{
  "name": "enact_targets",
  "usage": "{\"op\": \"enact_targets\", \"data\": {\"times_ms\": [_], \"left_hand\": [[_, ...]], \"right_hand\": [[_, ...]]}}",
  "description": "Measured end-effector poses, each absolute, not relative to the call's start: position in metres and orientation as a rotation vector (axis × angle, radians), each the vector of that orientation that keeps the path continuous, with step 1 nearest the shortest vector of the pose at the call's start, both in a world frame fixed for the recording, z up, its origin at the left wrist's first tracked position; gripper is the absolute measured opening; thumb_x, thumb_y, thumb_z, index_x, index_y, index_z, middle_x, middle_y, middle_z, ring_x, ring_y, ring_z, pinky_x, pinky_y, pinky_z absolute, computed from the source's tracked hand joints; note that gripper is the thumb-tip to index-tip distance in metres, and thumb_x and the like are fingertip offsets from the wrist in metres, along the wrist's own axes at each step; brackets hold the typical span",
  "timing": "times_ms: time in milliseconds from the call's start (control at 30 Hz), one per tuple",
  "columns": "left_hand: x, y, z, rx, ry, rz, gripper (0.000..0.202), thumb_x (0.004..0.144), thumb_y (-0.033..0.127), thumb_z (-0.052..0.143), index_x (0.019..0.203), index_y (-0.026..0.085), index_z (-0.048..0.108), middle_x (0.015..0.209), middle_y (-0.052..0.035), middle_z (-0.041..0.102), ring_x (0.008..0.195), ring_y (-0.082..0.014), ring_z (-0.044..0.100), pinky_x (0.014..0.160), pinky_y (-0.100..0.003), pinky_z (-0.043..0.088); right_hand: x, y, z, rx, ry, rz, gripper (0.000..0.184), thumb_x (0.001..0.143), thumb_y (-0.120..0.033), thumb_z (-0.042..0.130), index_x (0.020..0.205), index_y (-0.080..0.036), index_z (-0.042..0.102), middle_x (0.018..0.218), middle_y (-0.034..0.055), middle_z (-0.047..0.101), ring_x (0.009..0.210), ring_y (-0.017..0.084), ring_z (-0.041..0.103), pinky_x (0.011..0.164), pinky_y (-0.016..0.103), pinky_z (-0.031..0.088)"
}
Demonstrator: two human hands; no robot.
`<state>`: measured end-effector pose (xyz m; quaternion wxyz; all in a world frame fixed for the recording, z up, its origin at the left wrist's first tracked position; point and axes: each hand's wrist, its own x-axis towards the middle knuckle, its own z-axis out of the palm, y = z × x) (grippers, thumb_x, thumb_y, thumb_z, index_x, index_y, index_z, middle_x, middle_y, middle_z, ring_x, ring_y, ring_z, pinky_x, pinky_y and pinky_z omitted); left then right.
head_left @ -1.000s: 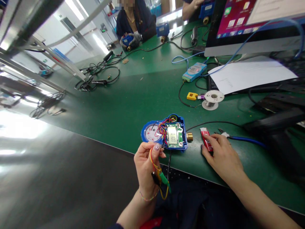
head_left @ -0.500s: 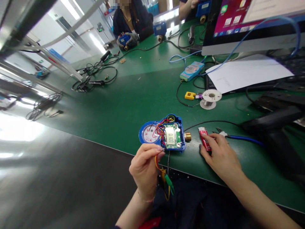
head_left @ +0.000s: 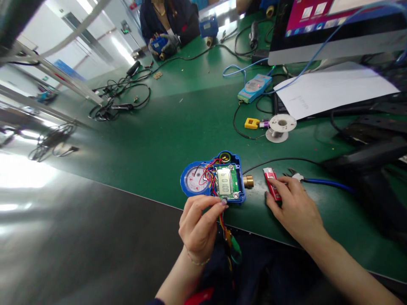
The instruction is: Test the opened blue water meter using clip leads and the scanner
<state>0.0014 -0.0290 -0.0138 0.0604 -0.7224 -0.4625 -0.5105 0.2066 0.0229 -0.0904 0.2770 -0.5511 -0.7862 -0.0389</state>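
At the front edge of the workbench lies a blue water meter with its housing open. A green circuit board with a lit-up digit display shows inside, beside a tangle of red, black and yellow wires. My left hand pinches the end of a wire lead against the board's near edge; its tip is hidden by my fingers. Below, the lead's red and yellow strands hang past a green piece. My right hand rests on the bench, thumb and fingers closed about a small red-and-white packet.
Blue-handled cutters lie right of the packet. Behind are a solder spool, a yellow piece, a blue interface box, paper and a monitor. A black scanner-like device stands right. Across the bench, a gloved co-worker holds another meter.
My left hand has moved slightly right, bringing the lead's end to the board's near edge. The display digits differ. My right hand stays on the packet. The view has shifted a little.
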Motion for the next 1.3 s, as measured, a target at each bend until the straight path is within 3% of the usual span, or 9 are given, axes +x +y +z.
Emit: {"op": "enact_targets", "data": {"times_ms": [433, 867, 1300], "left_hand": [[-0.002, -0.030, -0.018, -2.200, -1.438, -1.414, 0.021, 0.076, -0.001, 0.062, 0.091, 0.013, 0.067, 0.087, -0.0058, 0.065, 0.081, -0.0158, 0.059, 0.068, -0.029, 0.051], [-0.003, -0.033, -0.014, -2.259, -1.432, -1.290, 0.023, 0.071, -0.005, 0.064, 0.091, 0.007, 0.066, 0.090, -0.0077, 0.065, 0.087, -0.0173, 0.060, 0.076, -0.032, 0.053], [0.002, -0.026, -0.006, -2.206, -1.617, -1.344, 0.025, 0.071, -0.006, 0.064, 0.087, 0.013, 0.065, 0.082, -0.0028, 0.059, 0.077, -0.0115, 0.053, 0.065, -0.026, 0.046]], "right_hand": [[0.208, 0.023, -0.088, -1.519, -2.134, -0.021, 0.032, 0.082, -0.028, 0.052, 0.108, -0.012, 0.059, 0.104, 0.0124, 0.056, 0.082, 0.020, 0.057, 0.062, 0.030, 0.050], [0.209, 0.023, -0.087, -1.507, -2.138, -0.019, 0.032, 0.082, -0.028, 0.053, 0.109, -0.012, 0.057, 0.105, 0.0118, 0.056, 0.082, 0.019, 0.057, 0.060, 0.029, 0.048], [0.209, 0.022, -0.087, -1.521, -2.143, -0.006, 0.033, 0.083, -0.029, 0.052, 0.111, -0.013, 0.057, 0.106, 0.0118, 0.056, 0.082, 0.020, 0.058, 0.060, 0.029, 0.049]]}}
